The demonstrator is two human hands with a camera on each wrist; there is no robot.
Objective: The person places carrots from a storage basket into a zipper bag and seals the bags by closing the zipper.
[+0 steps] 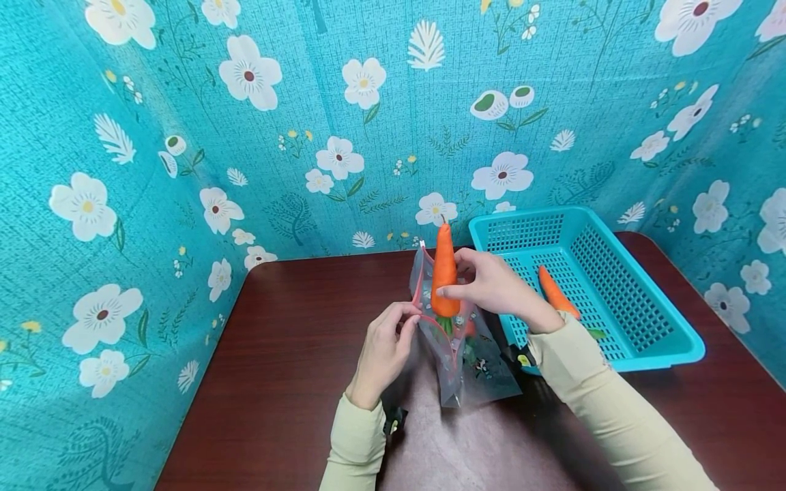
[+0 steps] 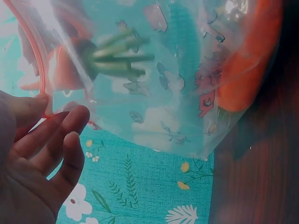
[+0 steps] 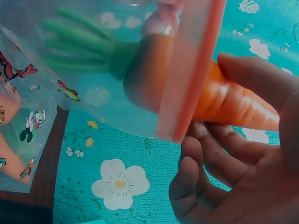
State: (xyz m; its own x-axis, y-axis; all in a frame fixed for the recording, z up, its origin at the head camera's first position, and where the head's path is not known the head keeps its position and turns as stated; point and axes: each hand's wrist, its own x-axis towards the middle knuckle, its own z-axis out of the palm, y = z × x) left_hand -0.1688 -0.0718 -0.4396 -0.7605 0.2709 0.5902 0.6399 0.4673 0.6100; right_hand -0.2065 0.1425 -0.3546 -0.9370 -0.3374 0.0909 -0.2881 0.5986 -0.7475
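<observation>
We saw the right hand [image 1: 491,281] wrapped about an orange carrot [image 1: 445,269], thumb on one side and fingers on the other, spread only as wide as the carrot's thickness. The carrot stood almost upright, its thin tip uppermost, and its green stalks pointed down into a clear plastic bag [image 1: 452,390]. From the right wrist we could see the stalks and the thick end already within the bag, while the narrower part lay outside the mouth, in the fingers.

The left hand [image 1: 383,344] pinched the bag's pink zip rim [image 2: 41,70] between thumb and fingertip, its remaining fingers loosely bent, and the mouth gaped around the carrot. We noticed a white slider [image 1: 422,243] at the far end of the rim and small cartoon prints on the film. Lower in the bag lay another orange carrot [image 2: 250,65], seen through the plastic.

Just to the right we found a blue plastic basket [image 1: 645,276] with slotted walls, holding one more carrot [image 1: 557,293]. Both wrists wore black straps below pale sleeves [image 1: 356,436]. Beneath everything was a dark reddish table [image 1: 288,327], backed by a turquoise flowered cloth [image 1: 393,129].
</observation>
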